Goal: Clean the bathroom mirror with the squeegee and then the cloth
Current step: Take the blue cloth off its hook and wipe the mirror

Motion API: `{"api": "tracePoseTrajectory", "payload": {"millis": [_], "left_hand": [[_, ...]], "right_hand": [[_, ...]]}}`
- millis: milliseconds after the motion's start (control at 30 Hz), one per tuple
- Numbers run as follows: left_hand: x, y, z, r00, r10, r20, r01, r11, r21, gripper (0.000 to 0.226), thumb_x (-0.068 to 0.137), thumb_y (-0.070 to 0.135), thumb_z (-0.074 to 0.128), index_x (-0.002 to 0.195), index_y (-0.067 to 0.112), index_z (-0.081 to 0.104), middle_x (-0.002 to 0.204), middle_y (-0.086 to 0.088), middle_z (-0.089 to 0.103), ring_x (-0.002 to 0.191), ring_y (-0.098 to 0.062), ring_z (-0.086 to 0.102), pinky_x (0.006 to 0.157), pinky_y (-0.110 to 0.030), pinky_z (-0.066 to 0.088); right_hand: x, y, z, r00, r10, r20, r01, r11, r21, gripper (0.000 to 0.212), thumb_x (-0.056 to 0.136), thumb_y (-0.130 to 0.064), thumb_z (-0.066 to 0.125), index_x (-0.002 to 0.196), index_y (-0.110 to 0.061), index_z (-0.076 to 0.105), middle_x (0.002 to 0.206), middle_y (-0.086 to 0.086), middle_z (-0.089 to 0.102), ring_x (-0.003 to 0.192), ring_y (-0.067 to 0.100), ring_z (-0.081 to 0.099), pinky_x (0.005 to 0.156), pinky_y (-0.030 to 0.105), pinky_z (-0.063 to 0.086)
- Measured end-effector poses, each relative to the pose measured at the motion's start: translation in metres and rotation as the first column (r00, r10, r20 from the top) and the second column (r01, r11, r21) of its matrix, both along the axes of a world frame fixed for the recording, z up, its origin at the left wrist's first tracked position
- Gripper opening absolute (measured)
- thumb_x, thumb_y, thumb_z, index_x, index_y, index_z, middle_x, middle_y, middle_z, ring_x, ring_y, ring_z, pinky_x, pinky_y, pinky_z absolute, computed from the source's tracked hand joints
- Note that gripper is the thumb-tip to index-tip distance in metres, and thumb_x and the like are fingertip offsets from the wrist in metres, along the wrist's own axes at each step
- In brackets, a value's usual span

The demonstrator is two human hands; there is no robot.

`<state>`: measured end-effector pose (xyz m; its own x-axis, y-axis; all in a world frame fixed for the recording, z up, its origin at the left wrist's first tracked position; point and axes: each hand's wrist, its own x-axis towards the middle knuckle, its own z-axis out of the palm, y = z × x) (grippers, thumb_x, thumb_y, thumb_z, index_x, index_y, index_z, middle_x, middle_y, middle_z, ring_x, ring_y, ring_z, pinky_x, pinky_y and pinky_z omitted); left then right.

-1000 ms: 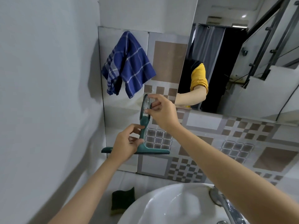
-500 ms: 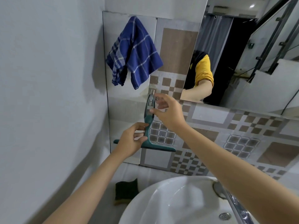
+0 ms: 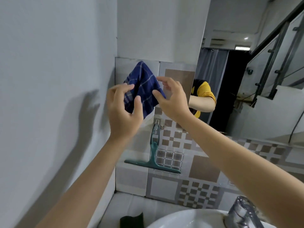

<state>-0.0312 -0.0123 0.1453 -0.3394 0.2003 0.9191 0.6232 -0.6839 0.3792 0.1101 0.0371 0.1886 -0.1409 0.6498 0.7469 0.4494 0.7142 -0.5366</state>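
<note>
The blue checked cloth (image 3: pixel 144 89) hangs on the tiled wall left of the mirror (image 3: pixel 256 99). Both my hands are raised at it. My left hand (image 3: pixel 123 111) is in front of the cloth's lower left part, fingers spread and thumb over the fabric. My right hand (image 3: pixel 171 99) is at the cloth's right edge, fingers apart, thumb tip touching the fabric. Neither hand has closed on it. The teal squeegee (image 3: pixel 153 158) hangs below from a small wall hook, blade down, with no hand on it.
A white sink (image 3: pixel 185 219) lies at the bottom with a chrome faucet (image 3: pixel 241 213) at its right. A dark green sponge (image 3: pixel 131 220) lies on the ledge left of the sink. A plain wall closes the left side.
Both hands have let go of the squeegee, which now hangs on its hook. They have moved up to the blue cloth. The view has tilted upward.
</note>
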Motion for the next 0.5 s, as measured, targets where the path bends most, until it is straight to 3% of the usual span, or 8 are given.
{"api": "tracePoseTrajectory", "payload": {"millis": [100,167,233,333,400,500], "left_hand": [[-0.013,0.012,0.041,0.988,-0.091,0.123,0.120,0.959,-0.255,0.027,0.088,0.022,0.055,0.115,0.020,0.056,0.111,0.011,0.053,0.093,0.013,0.046,0.077,0.004,0.032],[-0.022,0.024,0.057,0.970,-0.204,0.130,0.240,0.879,-0.412,0.027,0.089,0.020,0.056,0.116,0.023,0.057,0.101,0.018,0.056,0.088,0.011,0.052,0.067,0.006,0.036],[-0.028,0.033,0.067,0.961,-0.275,0.007,0.243,0.837,-0.490,0.028,0.087,0.011,0.058,0.111,0.024,0.061,0.103,0.015,0.061,0.096,-0.001,0.057,0.072,0.001,0.039],[-0.033,0.036,0.075,0.955,-0.296,-0.009,0.251,0.828,-0.502,0.030,0.083,0.002,0.063,0.102,0.024,0.067,0.105,0.006,0.064,0.098,-0.007,0.058,0.080,-0.012,0.042],[-0.035,0.033,0.079,0.950,-0.308,0.058,0.297,0.830,-0.472,0.030,0.082,0.000,0.064,0.097,0.025,0.066,0.098,0.008,0.064,0.093,-0.007,0.059,0.074,-0.010,0.043],[-0.035,0.025,0.083,0.929,-0.344,0.139,0.370,0.833,-0.412,0.032,0.082,0.001,0.065,0.093,0.031,0.066,0.099,0.008,0.065,0.085,-0.006,0.063,0.064,-0.009,0.049]], "right_hand": [[-0.009,0.007,0.020,0.999,0.040,-0.008,-0.041,0.993,-0.109,0.039,0.093,-0.026,0.059,0.130,-0.030,0.050,0.125,0.004,0.055,0.105,0.011,0.053,0.087,0.028,0.050],[-0.015,0.011,0.030,0.998,0.062,-0.030,-0.067,0.983,-0.169,0.037,0.093,-0.028,0.059,0.129,-0.031,0.052,0.116,0.005,0.063,0.100,0.017,0.063,0.080,0.034,0.058],[-0.020,0.013,0.036,0.996,0.070,-0.048,-0.079,0.978,-0.196,0.033,0.092,-0.031,0.061,0.125,-0.032,0.057,0.099,0.004,0.072,0.087,0.019,0.068,0.075,0.037,0.060],[-0.027,0.013,0.043,0.993,0.084,-0.086,-0.098,0.979,-0.178,0.023,0.088,-0.031,0.066,0.110,-0.035,0.065,0.078,0.006,0.071,0.074,0.023,0.069,0.074,0.043,0.059],[-0.028,0.011,0.050,0.984,0.118,-0.135,-0.143,0.972,-0.189,0.020,0.085,-0.030,0.070,0.102,-0.038,0.065,0.082,0.008,0.070,0.079,0.026,0.068,0.076,0.042,0.059],[-0.027,0.001,0.064,0.943,0.238,-0.232,-0.290,0.930,-0.226,0.026,0.084,-0.019,0.072,0.106,-0.032,0.067,0.087,0.006,0.064,0.082,0.020,0.065,0.074,0.031,0.058]]}}
